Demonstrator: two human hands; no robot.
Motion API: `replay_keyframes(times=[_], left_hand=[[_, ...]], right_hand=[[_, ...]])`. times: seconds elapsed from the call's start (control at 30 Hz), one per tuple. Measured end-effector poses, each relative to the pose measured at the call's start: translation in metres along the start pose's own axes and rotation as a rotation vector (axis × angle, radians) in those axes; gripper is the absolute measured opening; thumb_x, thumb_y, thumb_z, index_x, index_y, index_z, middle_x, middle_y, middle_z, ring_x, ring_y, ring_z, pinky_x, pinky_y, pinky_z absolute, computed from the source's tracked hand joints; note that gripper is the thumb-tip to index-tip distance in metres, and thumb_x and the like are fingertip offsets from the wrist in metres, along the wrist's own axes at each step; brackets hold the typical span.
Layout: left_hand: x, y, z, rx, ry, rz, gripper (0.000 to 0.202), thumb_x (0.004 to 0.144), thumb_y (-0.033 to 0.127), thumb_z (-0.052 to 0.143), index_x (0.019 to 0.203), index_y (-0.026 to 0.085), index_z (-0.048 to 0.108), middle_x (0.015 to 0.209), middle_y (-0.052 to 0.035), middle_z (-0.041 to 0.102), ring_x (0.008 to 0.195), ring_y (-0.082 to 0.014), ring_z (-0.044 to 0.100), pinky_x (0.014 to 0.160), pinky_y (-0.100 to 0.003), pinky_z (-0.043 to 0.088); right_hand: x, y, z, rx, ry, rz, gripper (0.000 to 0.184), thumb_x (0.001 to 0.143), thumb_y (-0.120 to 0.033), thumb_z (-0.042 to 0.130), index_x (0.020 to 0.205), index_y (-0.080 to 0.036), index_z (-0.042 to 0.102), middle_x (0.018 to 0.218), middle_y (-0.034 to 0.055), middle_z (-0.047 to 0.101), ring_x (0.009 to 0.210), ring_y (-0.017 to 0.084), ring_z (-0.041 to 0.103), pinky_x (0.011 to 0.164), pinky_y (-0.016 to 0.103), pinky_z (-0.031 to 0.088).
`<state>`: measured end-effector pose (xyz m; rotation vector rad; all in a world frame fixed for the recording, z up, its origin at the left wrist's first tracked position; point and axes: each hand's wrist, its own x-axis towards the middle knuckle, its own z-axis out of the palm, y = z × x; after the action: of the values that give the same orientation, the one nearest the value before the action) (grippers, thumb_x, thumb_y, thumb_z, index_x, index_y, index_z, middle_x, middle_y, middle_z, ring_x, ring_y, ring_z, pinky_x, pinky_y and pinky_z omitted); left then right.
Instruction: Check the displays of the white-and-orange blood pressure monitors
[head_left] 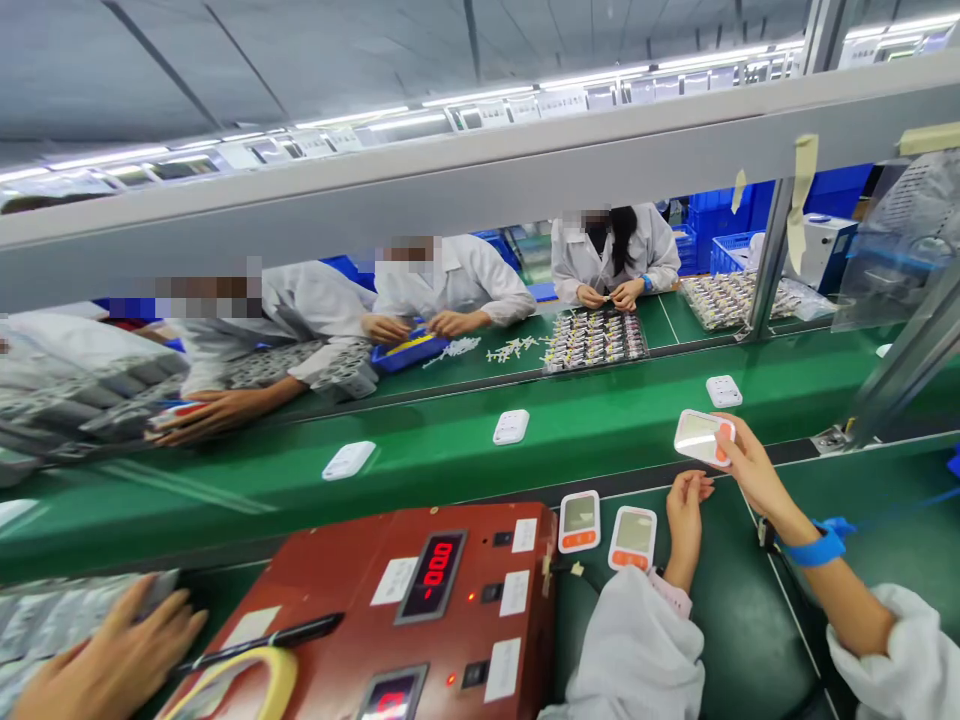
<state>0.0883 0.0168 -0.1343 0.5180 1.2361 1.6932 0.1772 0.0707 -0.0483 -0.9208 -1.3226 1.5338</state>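
Observation:
My right hand, with a blue wrist strap, is closed on the edge of a small white device with a display and orange buttons. It holds the device tilted above the edge of the green belt. Below and to the left is my left hand, a pink band at its wrist. Its fingers are loosely bent and apart, with nothing visible in them. Beside my left forearm, a white display device lies on the green bench, partly behind my sleeve. A second display device rests to its left, touching the red box's side area.
A red box with lit digits carries a pen and a tape roll. At lower left is another person's hand. White units sit spaced along the green belt. Co-workers sit opposite; a metal post stands right.

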Motion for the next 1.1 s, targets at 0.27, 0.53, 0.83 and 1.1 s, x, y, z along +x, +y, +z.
replay_keyframes(times=[0.27,0.53,0.83,1.1], left_hand=[[-0.009,0.008,-0.004,0.045,-0.055,0.069,0.034,0.074,0.046,0.067,0.087,0.014,0.067,0.087,-0.0071,0.070,0.082,-0.0191,0.065,0.078,-0.031,0.050],[-0.013,0.012,-0.007,0.195,-0.014,0.081,0.033,0.077,0.045,0.062,0.090,0.015,0.068,0.087,-0.0062,0.071,0.080,-0.0197,0.063,0.079,-0.033,0.049],[-0.014,0.016,-0.002,0.185,0.008,0.053,0.026,0.077,0.039,0.061,0.084,0.015,0.068,0.085,-0.0067,0.070,0.082,-0.0208,0.062,0.078,-0.033,0.049],[-0.015,0.021,0.000,0.193,0.025,0.054,0.023,0.075,0.036,0.062,0.080,0.014,0.068,0.081,-0.0055,0.069,0.077,-0.0193,0.060,0.074,-0.030,0.048]], right_hand=[[-0.067,-0.056,-0.008,0.106,0.010,0.040,0.048,0.085,-0.052,0.059,0.125,-0.026,0.049,0.122,0.0071,0.059,0.103,0.023,0.060,0.081,0.031,0.053],[-0.083,-0.076,-0.008,0.005,0.013,-0.028,0.046,0.086,-0.048,0.059,0.127,-0.028,0.052,0.119,0.0037,0.061,0.095,0.020,0.063,0.080,0.026,0.053],[-0.084,-0.070,-0.013,-0.026,-0.009,-0.014,0.048,0.088,-0.046,0.057,0.131,-0.027,0.050,0.122,0.0048,0.059,0.098,0.021,0.061,0.081,0.028,0.052],[-0.083,-0.072,-0.013,0.008,-0.022,-0.008,0.043,0.087,-0.046,0.060,0.125,-0.026,0.054,0.120,0.0047,0.060,0.097,0.021,0.062,0.078,0.027,0.053]])
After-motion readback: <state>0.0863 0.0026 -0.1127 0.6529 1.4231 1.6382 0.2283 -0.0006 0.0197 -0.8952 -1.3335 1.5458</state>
